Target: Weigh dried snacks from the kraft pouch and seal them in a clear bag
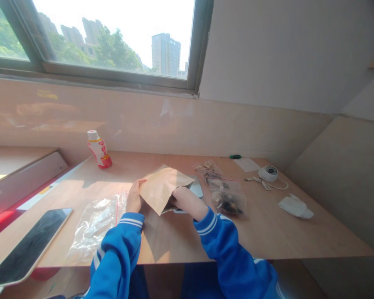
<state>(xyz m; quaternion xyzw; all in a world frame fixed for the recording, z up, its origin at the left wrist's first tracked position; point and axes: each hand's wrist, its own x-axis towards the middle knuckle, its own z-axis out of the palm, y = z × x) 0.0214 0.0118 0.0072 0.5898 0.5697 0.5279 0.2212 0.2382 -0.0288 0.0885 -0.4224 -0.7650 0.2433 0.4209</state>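
Note:
A tan kraft paper bag (162, 185) lies tilted above the table, its mouth facing right. My left hand (135, 197) grips the bag's left edge, with the fingers partly behind it. Reaching into the open mouth is my right hand (188, 201); its fingers are hidden inside the bag. Beneath the bag shows part of a flat, light grey object with rounded corners (197, 189). Near my left wrist lies a clear zip bag (95, 224) with a red seal line. To the right of my right hand are zip bags with dark and tan pieces (227, 199).
A phone (29, 245) lies at the table's left edge. Behind it stands a red-and-white drink bottle (99, 150). Toward the right are a small white fan (268, 173) with a cable, a crumpled white tissue (295, 206), a paper sheet (247, 165) and a green-handled tool (235, 157).

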